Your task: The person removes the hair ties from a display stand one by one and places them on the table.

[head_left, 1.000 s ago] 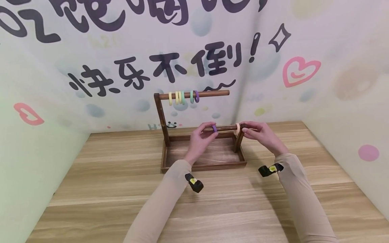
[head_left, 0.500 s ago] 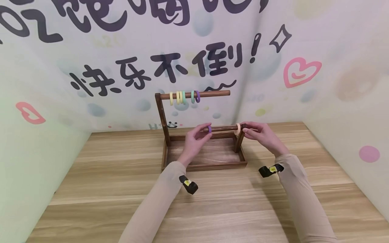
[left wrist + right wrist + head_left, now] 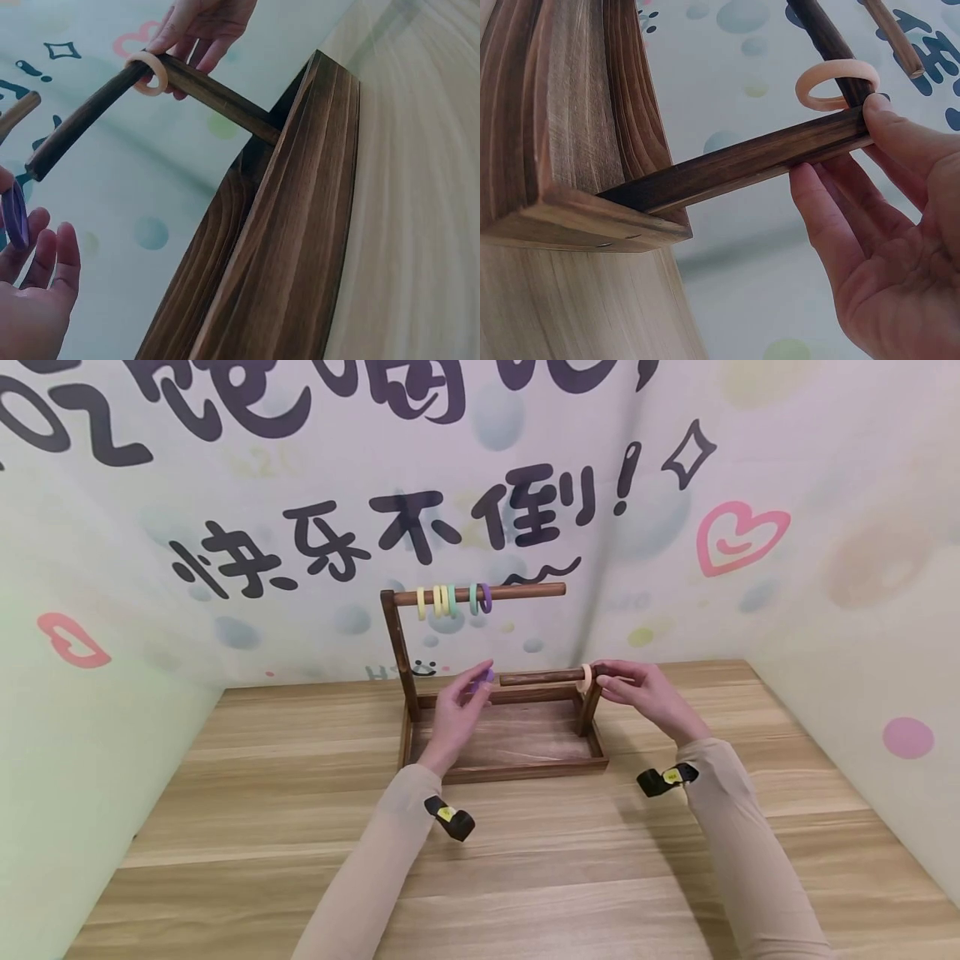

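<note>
My left hand [image 3: 457, 714] pinches a purple ring [image 3: 15, 214] between thumb and fingers, just off the free left end of the lower wooden rod [image 3: 540, 678]. A peach ring [image 3: 836, 84] hangs on that rod near its right end. My right hand [image 3: 889, 202] grips the top of the short upright post [image 3: 757, 161] right beside the peach ring, thumb on the rod joint and fingers beneath. The dark wooden rack's tray base [image 3: 525, 770] stands on the table below both hands.
On the rack's upper rod [image 3: 528, 591] hang several yellow and green rings [image 3: 452, 601] and another purple ring [image 3: 486, 598]. A tall post [image 3: 401, 652] holds that rod at the left. Behind stands a printed wall cloth [image 3: 315, 460]; the wooden table [image 3: 525, 868] extends in front.
My left hand has moved left, sliding the purple ring along the lower rod and off its free end. My right hand stays on the short post.
</note>
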A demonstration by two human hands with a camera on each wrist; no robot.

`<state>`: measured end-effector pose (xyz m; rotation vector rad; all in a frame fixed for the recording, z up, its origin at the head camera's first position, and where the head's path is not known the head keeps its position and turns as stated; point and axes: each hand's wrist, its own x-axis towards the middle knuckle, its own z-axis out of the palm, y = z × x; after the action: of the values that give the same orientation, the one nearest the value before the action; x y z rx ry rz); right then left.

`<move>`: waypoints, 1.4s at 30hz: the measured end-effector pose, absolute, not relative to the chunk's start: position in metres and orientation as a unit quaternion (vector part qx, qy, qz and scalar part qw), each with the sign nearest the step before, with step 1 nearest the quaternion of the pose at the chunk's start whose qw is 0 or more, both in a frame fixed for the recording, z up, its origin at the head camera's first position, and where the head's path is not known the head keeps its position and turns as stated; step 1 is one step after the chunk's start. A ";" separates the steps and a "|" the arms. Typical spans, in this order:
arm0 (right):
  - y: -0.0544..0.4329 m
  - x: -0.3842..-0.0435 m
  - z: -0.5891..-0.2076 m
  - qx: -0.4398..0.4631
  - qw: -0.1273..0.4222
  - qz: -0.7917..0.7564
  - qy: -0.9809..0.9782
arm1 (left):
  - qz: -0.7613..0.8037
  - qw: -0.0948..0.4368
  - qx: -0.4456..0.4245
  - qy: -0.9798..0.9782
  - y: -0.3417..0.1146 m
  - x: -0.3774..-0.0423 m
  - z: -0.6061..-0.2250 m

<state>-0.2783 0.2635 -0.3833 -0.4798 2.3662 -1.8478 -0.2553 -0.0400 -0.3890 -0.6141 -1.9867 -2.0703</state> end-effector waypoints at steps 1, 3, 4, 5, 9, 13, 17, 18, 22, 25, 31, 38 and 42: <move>0.263 -0.278 -0.383 -0.159 0.051 -0.607 0.777 | -0.699 0.105 -0.205 -0.677 -0.042 -0.255 -0.390; 0.264 -0.278 -0.383 -0.162 0.051 -0.608 0.775 | -0.696 0.104 -0.201 -0.681 -0.046 -0.255 -0.391; 0.264 -0.278 -0.383 -0.162 0.051 -0.608 0.775 | -0.695 0.104 -0.200 -0.683 -0.048 -0.254 -0.392; 0.264 -0.277 -0.383 -0.163 0.051 -0.609 0.774 | -0.694 0.103 -0.199 -0.684 -0.050 -0.254 -0.393; 0.264 -0.276 -0.382 -0.163 0.050 -0.611 0.774 | -0.701 0.101 -0.207 -0.675 -0.056 -0.252 -0.397; 0.264 -0.275 -0.381 -0.157 0.053 -0.611 0.774 | -0.692 0.112 -0.218 -0.679 -0.061 -0.250 -0.403; 0.263 -0.276 -0.382 -0.152 0.057 -0.615 0.772 | -0.643 0.136 -0.230 -0.718 -0.064 -0.246 -0.411; 0.263 -0.276 -0.382 -0.151 0.057 -0.616 0.771 | -0.630 0.138 -0.232 -0.728 -0.065 -0.245 -0.411; 0.264 -0.276 -0.382 -0.150 0.054 -0.614 0.773 | -0.594 0.133 -0.243 -0.755 -0.068 -0.247 -0.429; 0.264 -0.276 -0.383 -0.153 0.051 -0.617 0.770 | -0.575 0.123 -0.260 -0.766 -0.071 -0.248 -0.439; 0.263 -0.278 -0.383 -0.162 0.046 -0.627 0.761 | -0.510 0.138 -0.308 -0.791 -0.075 -0.236 -0.444; 0.263 -0.278 -0.384 -0.162 0.046 -0.623 0.763 | -0.472 0.117 -0.332 -0.808 -0.082 -0.222 -0.447; 0.262 -0.278 -0.384 -0.162 0.045 -0.623 0.764 | -0.456 0.101 -0.359 -0.808 -0.087 -0.215 -0.450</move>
<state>-0.2785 0.2620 -0.3837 -0.4941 2.3348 -1.9032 -0.2150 -0.0868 -0.4502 -1.0617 -2.3871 -1.3479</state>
